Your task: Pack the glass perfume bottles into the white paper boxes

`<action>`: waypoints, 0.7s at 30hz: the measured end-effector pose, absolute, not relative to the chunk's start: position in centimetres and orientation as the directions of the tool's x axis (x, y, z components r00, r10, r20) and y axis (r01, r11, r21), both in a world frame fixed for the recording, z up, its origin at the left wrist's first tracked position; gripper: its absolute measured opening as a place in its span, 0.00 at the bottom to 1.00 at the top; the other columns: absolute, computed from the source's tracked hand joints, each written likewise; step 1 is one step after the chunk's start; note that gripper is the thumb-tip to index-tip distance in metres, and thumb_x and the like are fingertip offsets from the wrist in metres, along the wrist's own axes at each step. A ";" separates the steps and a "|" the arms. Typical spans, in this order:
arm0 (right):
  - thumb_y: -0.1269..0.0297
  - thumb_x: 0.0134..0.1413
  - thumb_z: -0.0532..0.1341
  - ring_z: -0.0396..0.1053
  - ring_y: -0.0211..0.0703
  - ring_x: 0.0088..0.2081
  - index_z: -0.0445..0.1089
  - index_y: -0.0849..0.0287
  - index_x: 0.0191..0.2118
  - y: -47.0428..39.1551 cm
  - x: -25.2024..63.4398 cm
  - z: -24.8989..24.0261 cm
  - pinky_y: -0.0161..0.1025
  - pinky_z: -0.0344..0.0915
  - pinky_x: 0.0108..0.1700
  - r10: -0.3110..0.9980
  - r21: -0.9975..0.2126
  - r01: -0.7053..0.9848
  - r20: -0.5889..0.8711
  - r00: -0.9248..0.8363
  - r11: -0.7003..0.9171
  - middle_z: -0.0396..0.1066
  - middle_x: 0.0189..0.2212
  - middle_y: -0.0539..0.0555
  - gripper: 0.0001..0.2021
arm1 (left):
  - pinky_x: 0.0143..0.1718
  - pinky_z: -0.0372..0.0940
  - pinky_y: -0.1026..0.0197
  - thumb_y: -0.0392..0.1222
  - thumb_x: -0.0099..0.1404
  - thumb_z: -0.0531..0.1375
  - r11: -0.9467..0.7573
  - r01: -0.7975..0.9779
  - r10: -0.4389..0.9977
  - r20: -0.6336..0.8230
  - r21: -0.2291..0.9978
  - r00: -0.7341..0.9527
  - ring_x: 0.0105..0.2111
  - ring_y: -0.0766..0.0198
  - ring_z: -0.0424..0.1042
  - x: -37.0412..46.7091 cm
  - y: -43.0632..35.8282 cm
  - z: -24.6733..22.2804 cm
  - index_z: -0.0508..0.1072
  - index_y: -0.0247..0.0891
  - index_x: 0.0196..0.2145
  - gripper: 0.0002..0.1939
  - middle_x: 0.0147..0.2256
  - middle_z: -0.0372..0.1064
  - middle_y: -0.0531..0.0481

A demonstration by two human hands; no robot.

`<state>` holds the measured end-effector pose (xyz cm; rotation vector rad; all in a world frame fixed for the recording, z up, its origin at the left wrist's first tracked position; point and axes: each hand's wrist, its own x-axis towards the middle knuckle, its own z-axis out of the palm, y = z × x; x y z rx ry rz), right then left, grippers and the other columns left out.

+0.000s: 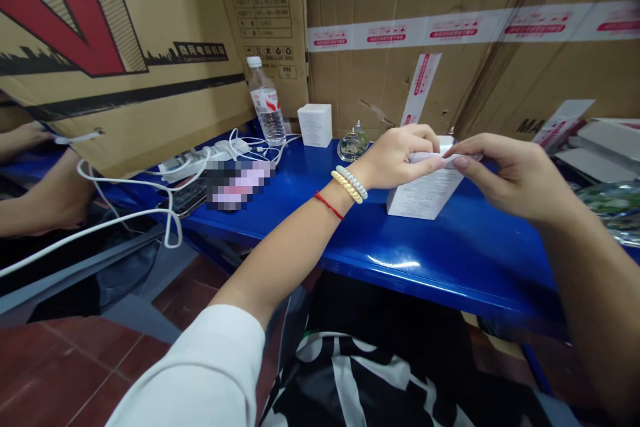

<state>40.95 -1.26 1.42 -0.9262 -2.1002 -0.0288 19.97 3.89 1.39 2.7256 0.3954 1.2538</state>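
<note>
A small white box (425,197) with fine printed text stands upright on the blue table, its top flaps raised. My left hand (400,155) reaches over it from the left, thumb and fingers closed on the top edge. From the right, my right hand (515,173) pinches the other side of the top between thumb and forefinger. The inside of the box is hidden from me. Left of my left hand, a clear glass perfume bottle (354,143) stands on the table. A second white box (315,125) stands behind it, closed.
A water bottle (269,107) stands at the back. On the left lie a power strip (205,159), white cables (173,210) and phones, one pixelated (243,188). Large cartons (380,80) wall the table's back. Flat white boxes (605,147) and plastic-wrapped items (613,207) lie right. Another person's arm (50,193) shows left.
</note>
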 end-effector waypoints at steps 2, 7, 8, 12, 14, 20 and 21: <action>0.55 0.59 0.58 0.69 0.38 0.33 0.72 0.59 0.35 -1.1 40.9 1.3 0.37 0.63 0.37 0.610 -0.297 0.610 0.683 -0.402 0.735 0.73 0.33 0.55 0.13 | 0.43 0.66 0.57 0.45 0.66 0.57 -0.954 0.181 0.299 0.713 0.239 0.634 0.38 0.62 0.72 20.0 3.9 1.5 0.75 0.36 0.29 0.13 0.38 0.74 0.46; 0.54 0.59 0.58 0.70 0.39 0.35 0.71 0.59 0.33 -1.0 40.6 1.4 0.38 0.64 0.38 0.619 -0.319 0.597 0.674 -0.403 0.736 0.73 0.34 0.56 0.13 | 0.42 0.66 0.57 0.47 0.64 0.60 -0.946 0.174 0.319 0.681 0.274 0.659 0.37 0.62 0.72 19.7 3.8 1.9 0.75 0.36 0.26 0.13 0.35 0.74 0.47; 0.54 0.59 0.59 0.70 0.39 0.36 0.71 0.59 0.33 -1.1 40.6 1.5 0.38 0.64 0.38 0.620 -0.329 0.588 0.674 -0.402 0.739 0.73 0.34 0.56 0.13 | 0.42 0.66 0.57 0.47 0.64 0.60 -0.944 0.165 0.320 0.682 0.284 0.658 0.36 0.63 0.72 19.7 3.8 1.9 0.74 0.36 0.25 0.14 0.34 0.74 0.47; 0.51 0.53 0.64 0.71 0.41 0.36 0.71 0.57 0.33 -1.3 40.8 1.8 0.38 0.66 0.37 0.641 -0.394 0.539 0.646 -0.414 0.745 0.73 0.36 0.55 0.13 | 0.39 0.65 0.58 0.48 0.62 0.61 -0.925 0.096 0.347 0.712 0.369 0.611 0.33 0.64 0.71 19.5 3.6 2.1 0.74 0.36 0.24 0.14 0.33 0.74 0.47; 0.51 0.51 0.65 0.71 0.41 0.36 0.72 0.57 0.33 -1.3 40.9 1.9 0.37 0.67 0.36 0.663 -0.434 0.521 0.625 -0.413 0.735 0.73 0.38 0.54 0.13 | 0.39 0.65 0.58 0.46 0.63 0.60 -0.898 0.050 0.392 0.744 0.437 0.541 0.34 0.64 0.72 19.5 3.6 2.1 0.75 0.36 0.27 0.13 0.34 0.75 0.47; 0.56 0.51 0.65 0.70 0.40 0.38 0.70 0.58 0.31 -1.1 41.3 2.0 0.36 0.67 0.36 0.697 -0.579 0.388 0.597 -0.397 0.717 0.71 0.39 0.55 0.10 | 0.39 0.65 0.58 0.39 0.60 0.57 -0.802 -0.018 0.570 0.775 0.597 0.272 0.34 0.65 0.70 19.4 4.4 1.8 0.74 0.37 0.29 0.06 0.32 0.73 0.50; 0.57 0.51 0.65 0.69 0.40 0.39 0.70 0.58 0.31 -1.1 41.3 2.0 0.36 0.67 0.37 0.701 -0.599 0.365 0.598 -0.387 0.713 0.71 0.39 0.55 0.10 | 0.39 0.65 0.58 0.37 0.57 0.58 -0.792 -0.020 0.587 0.770 0.611 0.250 0.34 0.65 0.70 19.4 4.6 1.7 0.74 0.37 0.30 0.05 0.32 0.72 0.50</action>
